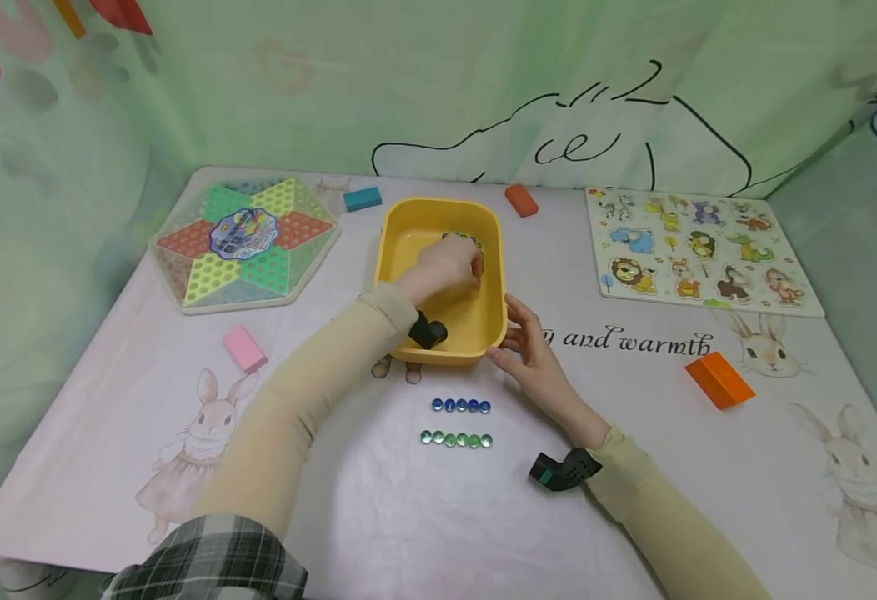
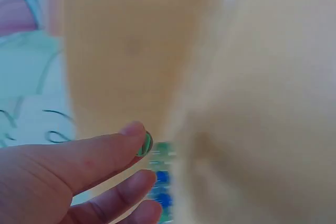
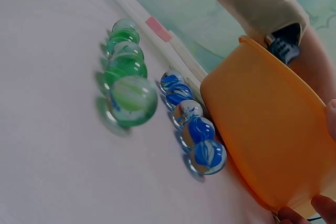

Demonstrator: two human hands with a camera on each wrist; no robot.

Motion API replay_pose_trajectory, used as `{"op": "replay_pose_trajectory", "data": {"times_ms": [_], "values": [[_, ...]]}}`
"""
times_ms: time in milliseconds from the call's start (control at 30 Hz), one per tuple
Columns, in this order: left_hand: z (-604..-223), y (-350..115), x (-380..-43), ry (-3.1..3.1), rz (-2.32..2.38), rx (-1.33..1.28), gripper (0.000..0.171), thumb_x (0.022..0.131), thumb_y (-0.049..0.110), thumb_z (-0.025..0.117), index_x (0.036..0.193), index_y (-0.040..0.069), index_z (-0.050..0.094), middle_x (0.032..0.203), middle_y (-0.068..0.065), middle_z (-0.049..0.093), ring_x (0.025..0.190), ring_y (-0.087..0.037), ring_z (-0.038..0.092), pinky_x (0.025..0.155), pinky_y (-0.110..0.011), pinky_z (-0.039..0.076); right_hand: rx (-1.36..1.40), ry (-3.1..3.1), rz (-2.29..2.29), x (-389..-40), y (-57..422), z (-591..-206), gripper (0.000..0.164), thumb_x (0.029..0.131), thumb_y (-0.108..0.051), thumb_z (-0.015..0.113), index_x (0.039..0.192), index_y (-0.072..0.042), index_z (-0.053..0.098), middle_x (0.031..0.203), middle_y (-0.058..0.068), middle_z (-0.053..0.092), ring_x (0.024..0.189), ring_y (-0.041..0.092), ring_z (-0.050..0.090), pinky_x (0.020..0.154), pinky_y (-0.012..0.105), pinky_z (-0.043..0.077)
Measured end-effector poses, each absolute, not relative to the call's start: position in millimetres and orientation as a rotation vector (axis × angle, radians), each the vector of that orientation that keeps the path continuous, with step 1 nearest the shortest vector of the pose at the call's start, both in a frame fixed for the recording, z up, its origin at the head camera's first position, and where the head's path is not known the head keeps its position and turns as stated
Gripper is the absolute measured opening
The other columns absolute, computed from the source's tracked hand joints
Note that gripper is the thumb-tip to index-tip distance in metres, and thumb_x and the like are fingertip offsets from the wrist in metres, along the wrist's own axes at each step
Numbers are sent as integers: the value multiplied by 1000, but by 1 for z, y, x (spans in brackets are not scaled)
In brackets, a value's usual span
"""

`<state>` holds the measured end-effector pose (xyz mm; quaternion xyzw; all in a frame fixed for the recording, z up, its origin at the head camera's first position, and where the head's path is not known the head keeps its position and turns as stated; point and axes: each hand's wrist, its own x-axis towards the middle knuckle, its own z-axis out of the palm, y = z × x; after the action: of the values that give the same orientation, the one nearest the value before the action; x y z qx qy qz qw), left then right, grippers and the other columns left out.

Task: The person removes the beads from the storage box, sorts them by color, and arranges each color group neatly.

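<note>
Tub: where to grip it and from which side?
I'd grip the tub by its right wall near the front corner, coming from the right. That wall faces bare cloth, and the rim should help stop fingers slipping upward. The right hand touches it there. The left hand reaches in over the left side, so coming from there would likely clash.
</note>
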<state>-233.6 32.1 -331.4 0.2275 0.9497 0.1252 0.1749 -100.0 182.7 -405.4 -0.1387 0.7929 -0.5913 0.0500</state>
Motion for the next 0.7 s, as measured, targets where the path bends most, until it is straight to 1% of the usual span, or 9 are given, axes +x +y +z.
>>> {"op": "replay_pose_trajectory", "data": {"times_ms": [167,333,467,700], "values": [[-312,20,-225,2670,495,744,15,87,26,64,95,13,64,96,0,61,85,-15,51,76,-27,44,-416,2416,-1798,-100,183,-407,74,90,-9,57,147,-22,12,145,14,24,116,27,45,93,12,37],[-302,2,-204,2666,648,828,17,87,27,64,96,13,64,90,-1,60,84,-15,50,73,-25,42,-424,2392,-1812,-101,183,-407,74,90,-9,57,147,-23,12,145,14,25,116,27,45,93,12,37],[-305,-15,-183,2614,802,878,17,86,26,66,97,13,65,86,0,61,83,-15,51,73,-23,43,-442,2392,-1821,-101,183,-406,74,90,-8,57,147,-22,12,145,15,25,116,30,45,93,13,37],[-320,-45,-156,2466,1080,1023,14,84,22,68,93,12,66,76,2,60,73,-13,52,69,-23,45,-446,2404,-1823,-101,182,-405,75,90,-7,57,147,-22,12,144,15,26,115,31,46,92,11,37]]}}
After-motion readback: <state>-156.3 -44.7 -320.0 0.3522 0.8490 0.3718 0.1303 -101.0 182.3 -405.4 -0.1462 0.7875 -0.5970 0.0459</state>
